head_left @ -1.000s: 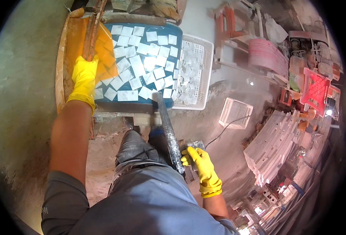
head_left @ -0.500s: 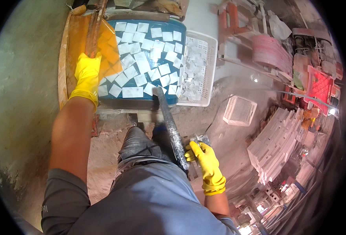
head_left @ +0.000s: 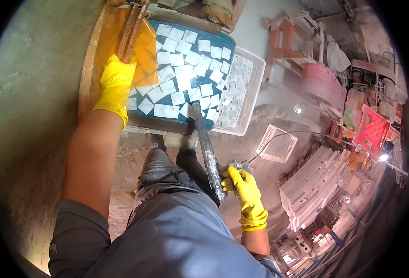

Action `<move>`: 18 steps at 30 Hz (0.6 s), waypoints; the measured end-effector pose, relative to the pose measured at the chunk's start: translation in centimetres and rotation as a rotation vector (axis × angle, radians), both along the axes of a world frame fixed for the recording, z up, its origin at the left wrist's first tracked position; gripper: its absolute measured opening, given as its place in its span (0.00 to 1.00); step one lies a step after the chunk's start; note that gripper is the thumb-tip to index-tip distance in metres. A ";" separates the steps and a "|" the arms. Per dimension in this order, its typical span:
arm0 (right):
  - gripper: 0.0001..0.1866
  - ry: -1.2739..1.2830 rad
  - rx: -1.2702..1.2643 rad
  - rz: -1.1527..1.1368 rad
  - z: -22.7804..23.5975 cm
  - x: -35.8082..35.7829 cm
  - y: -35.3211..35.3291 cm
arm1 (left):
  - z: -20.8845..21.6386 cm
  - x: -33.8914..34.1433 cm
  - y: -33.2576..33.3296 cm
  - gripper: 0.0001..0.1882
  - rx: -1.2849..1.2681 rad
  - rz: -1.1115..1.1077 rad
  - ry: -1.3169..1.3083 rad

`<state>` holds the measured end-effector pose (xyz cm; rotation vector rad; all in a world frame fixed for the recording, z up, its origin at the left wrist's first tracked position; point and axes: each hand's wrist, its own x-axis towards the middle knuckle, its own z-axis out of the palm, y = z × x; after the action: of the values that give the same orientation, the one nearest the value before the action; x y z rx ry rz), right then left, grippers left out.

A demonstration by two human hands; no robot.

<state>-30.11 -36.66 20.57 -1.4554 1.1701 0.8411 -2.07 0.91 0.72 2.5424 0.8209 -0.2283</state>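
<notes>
My left hand [head_left: 115,85], in a yellow rubber glove, is closed round the lower end of a rusty metal bar [head_left: 132,34]. A see-through orange sheet [head_left: 146,53] hangs beside the bar, over the left part of a blue-green work surface [head_left: 144,121]. Many white marble-like tiles [head_left: 166,111] lie scattered there, mostly squares with a few oblongs. My right hand [head_left: 245,192], gloved in yellow too, is down by my right hip with curled fingers at a small grey box-like part [head_left: 239,166]. What it grips is partly hidden. Next to it runs a long dark, worn metal bar [head_left: 207,155].
A white plastic basket [head_left: 255,88] full of small white pieces adjoins the work surface on the right. Farther right are another white basket [head_left: 277,143], stacked pale strips [head_left: 313,187], a red crate [head_left: 371,129] and a pink round stack [head_left: 322,87]. A cable [head_left: 301,132] crosses there.
The view has turned slightly, so the work surface, bar and my left hand appear farther right. Both hands keep the same grasp, and the tiles look unchanged.
</notes>
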 end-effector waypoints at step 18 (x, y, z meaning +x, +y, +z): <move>0.26 -0.016 -0.027 0.141 0.1 3.3 1.1 | 1.6 0.0 -0.3 0.27 0.001 0.018 -0.017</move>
<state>-26.81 -35.61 20.68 -1.5784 1.0794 0.9113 -2.11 0.66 2.34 2.5336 0.8374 -0.2006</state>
